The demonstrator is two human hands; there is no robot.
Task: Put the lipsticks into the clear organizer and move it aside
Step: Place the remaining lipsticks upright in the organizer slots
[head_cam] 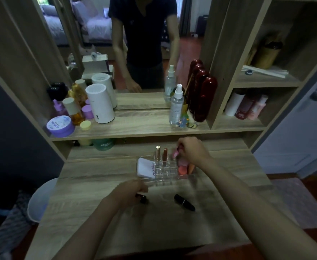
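The clear organizer (164, 176) stands at the back middle of the wooden desk. Two slim lipsticks, one gold-capped (157, 152) and one brown (165, 153), stand upright in its rear slots. A white compact (144, 168) lies in its left section and orange-pink items (184, 170) sit in its right section. My right hand (190, 151) hovers over the rear right slots, shut on a pink lipstick (176, 153). My left hand (130, 192) rests on the desk in front of the organizer, fingers closed on a black lipstick (142, 198). A second black lipstick (184, 202) lies loose to its right.
A shelf behind the desk carries bottles, a white cylinder (100, 104), a purple jar (60, 126), a spray bottle (176, 106) and a dark red case (203, 98). A mirror rises above it. A white stool (41, 199) stands at the left.
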